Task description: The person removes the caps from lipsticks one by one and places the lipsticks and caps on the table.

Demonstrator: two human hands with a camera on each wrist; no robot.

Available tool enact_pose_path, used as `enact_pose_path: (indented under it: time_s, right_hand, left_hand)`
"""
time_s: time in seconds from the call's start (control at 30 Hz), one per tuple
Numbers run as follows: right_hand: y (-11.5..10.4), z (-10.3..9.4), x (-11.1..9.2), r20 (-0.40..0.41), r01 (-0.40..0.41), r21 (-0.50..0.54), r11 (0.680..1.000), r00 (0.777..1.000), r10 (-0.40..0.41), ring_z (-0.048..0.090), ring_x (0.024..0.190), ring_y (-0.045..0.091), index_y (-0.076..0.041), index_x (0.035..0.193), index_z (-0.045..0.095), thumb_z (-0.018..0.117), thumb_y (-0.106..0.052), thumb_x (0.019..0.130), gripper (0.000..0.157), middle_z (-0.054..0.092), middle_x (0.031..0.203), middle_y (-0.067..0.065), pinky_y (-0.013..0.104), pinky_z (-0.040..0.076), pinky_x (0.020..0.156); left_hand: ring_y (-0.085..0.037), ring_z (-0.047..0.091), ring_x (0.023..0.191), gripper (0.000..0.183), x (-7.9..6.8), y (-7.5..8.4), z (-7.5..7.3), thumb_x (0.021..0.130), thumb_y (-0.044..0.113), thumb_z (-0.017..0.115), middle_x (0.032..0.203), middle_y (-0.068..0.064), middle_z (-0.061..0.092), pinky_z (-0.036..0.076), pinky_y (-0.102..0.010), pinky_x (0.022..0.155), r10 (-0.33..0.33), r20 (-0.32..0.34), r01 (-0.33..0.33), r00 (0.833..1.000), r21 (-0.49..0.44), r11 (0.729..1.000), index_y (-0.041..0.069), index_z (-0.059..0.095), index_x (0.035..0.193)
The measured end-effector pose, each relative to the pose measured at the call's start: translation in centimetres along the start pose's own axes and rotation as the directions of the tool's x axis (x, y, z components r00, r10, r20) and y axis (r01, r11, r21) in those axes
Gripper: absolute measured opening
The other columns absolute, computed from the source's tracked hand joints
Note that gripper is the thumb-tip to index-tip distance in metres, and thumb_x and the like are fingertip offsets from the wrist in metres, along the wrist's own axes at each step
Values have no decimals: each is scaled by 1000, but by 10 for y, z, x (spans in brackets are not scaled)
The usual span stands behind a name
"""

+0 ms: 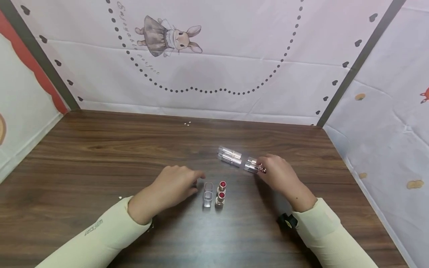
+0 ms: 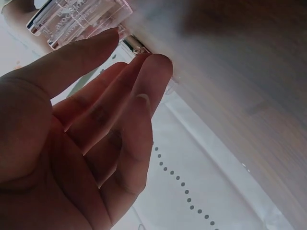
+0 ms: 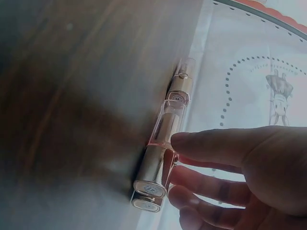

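At the right, my right hand [image 1: 276, 173] reaches down to a pair of lipsticks [image 1: 251, 166] lying side by side, metallic with clear caps. In the right wrist view the thumb and curled fingers hold the upper edge of one lipstick [image 3: 156, 163]; the exact contact is partly hidden. My left hand [image 1: 175, 186] hovers left of two clear caps [image 1: 207, 201], its thumb and index finger apart, holding nothing. Beside the caps stand two uncapped lipsticks [image 1: 220, 199] with red tips. The caps [image 2: 79, 21] appear large past the left thumb.
Another pair of capped lipsticks [image 1: 229, 156] lies beyond, left of the right hand. Tiny white bits [image 1: 187, 123] are near the back of the brown wooden table [image 1: 117, 149]. Printed cloth walls [image 1: 234, 67] stand behind and at both sides.
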State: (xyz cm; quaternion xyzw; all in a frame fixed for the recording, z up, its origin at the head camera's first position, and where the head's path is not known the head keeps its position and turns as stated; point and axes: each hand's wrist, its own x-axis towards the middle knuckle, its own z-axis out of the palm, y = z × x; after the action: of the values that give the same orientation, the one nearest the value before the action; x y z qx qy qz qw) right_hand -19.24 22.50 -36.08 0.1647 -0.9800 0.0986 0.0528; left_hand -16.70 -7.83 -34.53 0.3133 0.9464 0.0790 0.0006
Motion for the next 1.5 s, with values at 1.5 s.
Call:
enact_pose_path:
  time_s: [1.5]
  right_hand:
    - [-41, -13, -2, 58, 92, 46, 995, 994, -95, 59, 70, 12, -15, 94, 76, 82, -17, 82, 14, 66, 84, -1, 33, 50, 62]
  left_hand:
    - [-18, 67, 64, 23, -2, -6, -3, 88, 18, 73, 85, 1, 76, 44, -34, 46, 1, -112, 2, 994, 26, 1000, 17, 73, 112]
